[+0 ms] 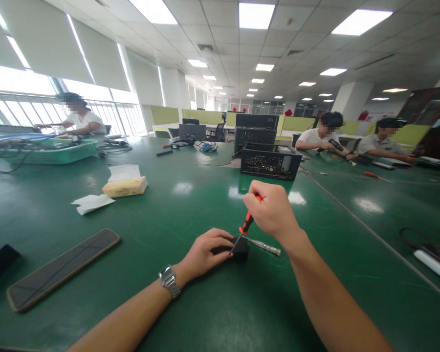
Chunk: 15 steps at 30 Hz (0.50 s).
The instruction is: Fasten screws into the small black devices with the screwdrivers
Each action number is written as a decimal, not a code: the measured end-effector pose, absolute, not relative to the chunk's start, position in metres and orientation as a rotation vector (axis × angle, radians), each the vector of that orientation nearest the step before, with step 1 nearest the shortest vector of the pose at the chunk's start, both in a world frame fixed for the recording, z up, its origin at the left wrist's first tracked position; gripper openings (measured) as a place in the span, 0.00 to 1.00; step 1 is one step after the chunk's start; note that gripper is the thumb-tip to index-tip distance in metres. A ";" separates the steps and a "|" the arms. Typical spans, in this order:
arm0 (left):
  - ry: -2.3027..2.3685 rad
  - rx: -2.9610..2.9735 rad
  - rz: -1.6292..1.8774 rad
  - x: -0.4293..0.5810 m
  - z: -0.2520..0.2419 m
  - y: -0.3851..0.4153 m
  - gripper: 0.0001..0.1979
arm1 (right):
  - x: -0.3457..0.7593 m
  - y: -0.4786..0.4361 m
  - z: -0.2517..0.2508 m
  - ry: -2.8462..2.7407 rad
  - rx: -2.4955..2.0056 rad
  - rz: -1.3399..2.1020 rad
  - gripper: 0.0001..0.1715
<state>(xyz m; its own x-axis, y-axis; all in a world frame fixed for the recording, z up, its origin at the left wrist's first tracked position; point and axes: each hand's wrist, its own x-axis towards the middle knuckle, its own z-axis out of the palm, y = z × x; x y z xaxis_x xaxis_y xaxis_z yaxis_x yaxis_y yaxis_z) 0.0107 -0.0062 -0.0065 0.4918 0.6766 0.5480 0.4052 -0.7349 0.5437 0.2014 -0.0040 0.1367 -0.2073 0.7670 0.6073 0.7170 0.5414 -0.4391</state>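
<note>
A small black box-shaped part (242, 248) lies on the green table, its exact kind not clear. My left hand (209, 249), with a metal-band watch (168, 280) on the wrist, grips the part from its left side. In my right hand (271, 208) is an orange and black screwdriver (247, 223), its handle wrapped by closed fingers. The shaft slants down to the left and its tip meets the part near my left fingertips. Just right of the part lies a clear-handled slim screwdriver (266, 247).
At left lie a phone (64, 269), a tissue pack (124, 187), a loose tissue (92, 203) and a green basket of cables (58, 152). An open computer case (271, 161) stands ahead. Another screwdriver (377, 176) lies at right. Three people sit around the far table.
</note>
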 end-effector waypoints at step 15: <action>0.906 2.428 1.069 0.011 -0.001 -0.008 0.09 | 0.253 0.085 0.073 -2.077 -1.784 0.614 0.25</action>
